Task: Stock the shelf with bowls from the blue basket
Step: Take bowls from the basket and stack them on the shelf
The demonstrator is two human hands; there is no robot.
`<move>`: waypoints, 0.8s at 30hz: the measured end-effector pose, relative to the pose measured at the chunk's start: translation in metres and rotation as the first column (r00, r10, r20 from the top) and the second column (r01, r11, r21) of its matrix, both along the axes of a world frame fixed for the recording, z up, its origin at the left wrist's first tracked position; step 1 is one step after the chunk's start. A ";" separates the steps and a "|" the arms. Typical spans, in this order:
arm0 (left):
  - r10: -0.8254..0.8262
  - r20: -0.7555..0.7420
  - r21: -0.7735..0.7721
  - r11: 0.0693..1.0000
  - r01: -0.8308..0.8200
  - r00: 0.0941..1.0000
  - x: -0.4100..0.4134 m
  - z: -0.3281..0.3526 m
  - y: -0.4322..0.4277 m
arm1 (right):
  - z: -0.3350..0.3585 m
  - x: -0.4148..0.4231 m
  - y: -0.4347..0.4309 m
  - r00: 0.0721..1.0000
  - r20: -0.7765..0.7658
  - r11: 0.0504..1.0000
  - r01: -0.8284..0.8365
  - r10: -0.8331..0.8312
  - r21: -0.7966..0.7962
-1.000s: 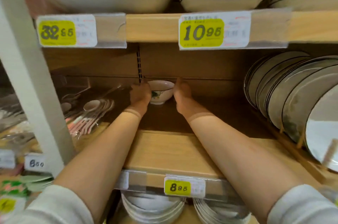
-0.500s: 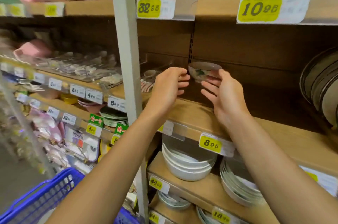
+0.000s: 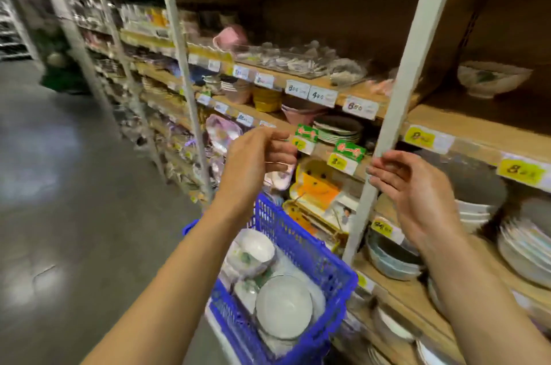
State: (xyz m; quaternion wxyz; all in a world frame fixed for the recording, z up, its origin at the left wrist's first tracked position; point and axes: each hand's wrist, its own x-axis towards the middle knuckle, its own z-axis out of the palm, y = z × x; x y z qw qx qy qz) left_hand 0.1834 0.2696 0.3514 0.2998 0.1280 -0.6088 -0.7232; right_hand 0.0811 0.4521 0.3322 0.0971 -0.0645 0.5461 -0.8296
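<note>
The next step looks to be a fresh pick from the blue basket (image 3: 287,235), low in the middle of the frame beside the racks, where pale bowls (image 3: 283,306) lie heaped, some nested and at least one rim down; a single bowl (image 3: 493,78) stands alone on the wooden shelf (image 3: 465,121) at the upper right. Both hands hover above the basket, the left hand (image 3: 256,162) and the right hand (image 3: 417,191) each with fingers loosely curled and nothing in them. It seems best to lower both, take a top bowl by rim and side rather than tug one from under the heap, and lift it clear of the basket wall and the white post (image 3: 399,114). A grey shiny floor (image 3: 74,215) fills the left, crockery racks run off to the upper left, and yellow price tags (image 3: 428,136) line the shelf edges
</note>
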 end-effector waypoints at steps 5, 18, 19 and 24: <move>0.056 0.159 0.016 0.998 -0.059 0.986 0.071 -0.033 -0.058 | -0.055 0.041 -0.065 0.987 0.123 0.990 -0.115 0.105 0.083; 0.146 0.515 -0.024 0.988 -0.155 0.845 0.083 -0.126 -0.187 | -0.197 0.032 -0.194 0.938 0.346 0.882 -0.131 -0.038 0.452; 0.132 0.537 -0.042 0.991 -0.129 0.833 0.072 -0.133 -0.198 | -0.210 0.026 -0.200 0.931 0.362 0.876 -0.132 -0.051 0.464; 0.114 0.622 -0.144 0.989 -0.031 0.775 0.010 -0.161 -0.254 | -0.256 -0.022 -0.230 0.879 0.466 0.866 -0.156 -0.097 0.475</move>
